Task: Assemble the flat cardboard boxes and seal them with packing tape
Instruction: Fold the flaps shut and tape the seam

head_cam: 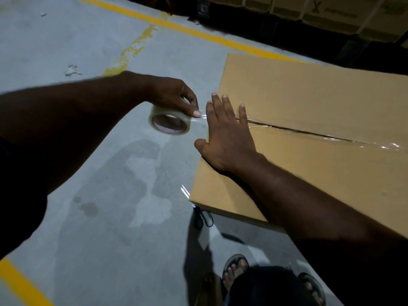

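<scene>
Head view: left hand (pixel 176 96) grips tape roll (pixel 169 123) beside box (pixel 309 173).

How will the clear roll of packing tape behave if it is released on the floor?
The round clear roll of packing tape would probably roll if it lands on edge on the smooth grey concrete floor. It seems light: the left hand holds it with its fingers alone.
</scene>
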The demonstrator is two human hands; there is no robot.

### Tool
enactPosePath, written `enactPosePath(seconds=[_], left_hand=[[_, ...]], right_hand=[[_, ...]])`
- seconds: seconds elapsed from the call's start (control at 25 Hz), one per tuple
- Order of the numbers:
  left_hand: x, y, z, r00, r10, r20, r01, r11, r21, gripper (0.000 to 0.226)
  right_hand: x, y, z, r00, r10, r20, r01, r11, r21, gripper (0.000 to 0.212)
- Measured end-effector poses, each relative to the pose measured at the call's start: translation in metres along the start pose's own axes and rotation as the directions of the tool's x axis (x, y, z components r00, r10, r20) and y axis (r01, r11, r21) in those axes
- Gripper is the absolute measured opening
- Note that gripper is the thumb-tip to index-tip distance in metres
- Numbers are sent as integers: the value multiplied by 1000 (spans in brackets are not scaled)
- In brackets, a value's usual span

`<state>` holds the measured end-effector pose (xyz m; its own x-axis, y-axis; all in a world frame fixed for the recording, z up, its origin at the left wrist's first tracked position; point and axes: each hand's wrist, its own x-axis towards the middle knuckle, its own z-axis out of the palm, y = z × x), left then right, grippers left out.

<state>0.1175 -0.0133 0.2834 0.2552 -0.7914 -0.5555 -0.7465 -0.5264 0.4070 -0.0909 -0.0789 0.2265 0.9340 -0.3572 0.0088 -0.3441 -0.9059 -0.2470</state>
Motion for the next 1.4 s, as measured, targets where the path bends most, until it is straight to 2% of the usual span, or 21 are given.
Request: enactPosePath(seconds=[0.2, 0.48, 0.6, 0.72, 0.8, 0.88, 0.96, 1.08, 1.16, 1.28, 1.4], left_hand=[[-10, -2, 12, 996, 25, -85, -32, 996, -84, 25], [-38, -35, 19, 985, -35, -167, 8, 987, -162, 36], [-40, -35, 20, 980, -32, -196, -1, 986, -166, 30], [-36, -32, 20, 981, -27, -191, 4, 993, -120, 25], [-37, -34, 20, 979, -23, -202, -1, 993, -117, 24], [-38, -36, 20, 977, -6, -214, -20, 992, -121, 26], [-39, -38, 21, 970, 14, -242, -39, 994, -97, 26], [-38, -40, 21, 962, 33, -271, -53, 996, -68, 22], [-38, -41, 22, 963, 45, -264, -67, 995, -73, 21], [-38, -41, 24, 971, 38, -235, -61, 994, -90, 23], [-37, -38, 26, 970, 41, -238, -68, 992, -104, 24]], right_hand=[[-6, 4, -2, 999, -34, -1, 34, 999, 15, 85], [-7, 13, -5, 998, -55, 11, 55, 998, 26, 82], [-4, 14, -12, 999, -36, 8, 36, 999, 40, 71], [10, 11, -23, 999, -40, -30, 38, 998, -59, 58], [24, 8, -31, 997, -84, 0, 83, 989, -125, 55], [40, 6, -39, 988, -116, 99, 121, 992, -43, 61], [53, 6, -45, 970, -116, 214, 96, 990, 100, 64], [66, 13, -44, 973, -137, 184, 109, 982, 154, 38], [67, 16, -43, 975, -147, 168, 129, 985, 112, 32], [64, 10, -43, 959, -183, 217, 183, 983, 22, 44], [61, 7, -44, 967, -197, 163, 201, 979, -13, 29]])
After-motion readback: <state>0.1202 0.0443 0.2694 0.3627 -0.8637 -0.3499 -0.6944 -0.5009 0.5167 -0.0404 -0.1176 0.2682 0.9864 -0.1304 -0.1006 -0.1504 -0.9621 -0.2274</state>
